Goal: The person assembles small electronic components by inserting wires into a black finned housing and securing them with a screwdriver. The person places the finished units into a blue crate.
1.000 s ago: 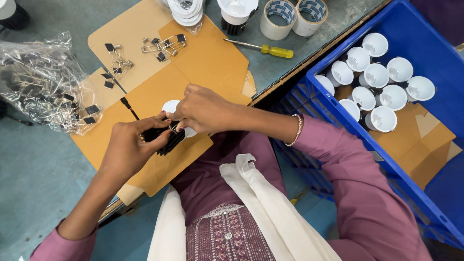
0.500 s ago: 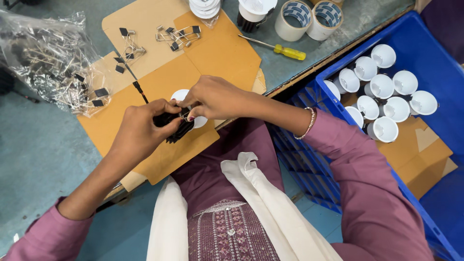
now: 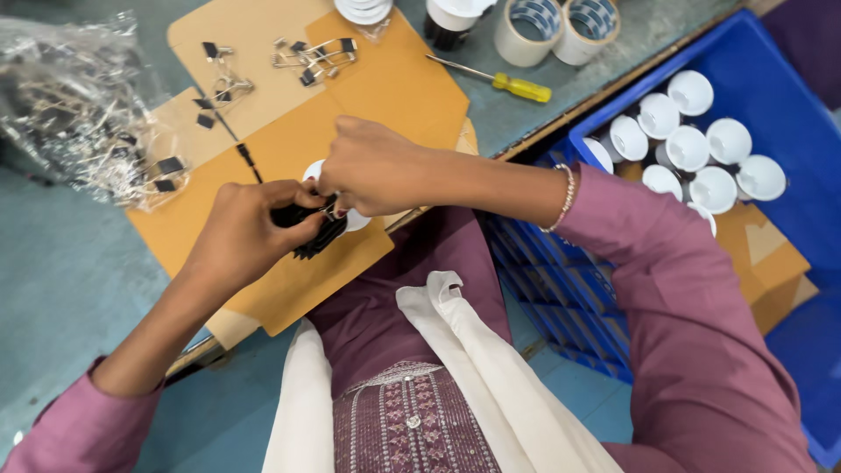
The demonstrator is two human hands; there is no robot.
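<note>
My left hand point(image 3: 247, 229) grips a black finned part point(image 3: 315, 232) over a brown cardboard sheet point(image 3: 385, 83) on the table. My right hand point(image 3: 372, 166) is closed over the top of the same part, its fingertips pinching a small metal clip against it. A round white piece point(image 3: 355, 219) shows just beneath my right hand; how it joins the black part is hidden by my fingers.
A clear bag of metal clips point(image 3: 74, 105) lies at the left. Loose clips point(image 3: 311, 54), a yellow screwdriver point(image 3: 504, 81) and two tape rolls point(image 3: 556, 26) lie at the far side. A blue crate point(image 3: 788, 114) at the right holds several white round cups point(image 3: 692, 149).
Both hands stay on the black part, making only small finger movements. The view has shifted a little, so the hands sit slightly higher and further right in the picture.
</note>
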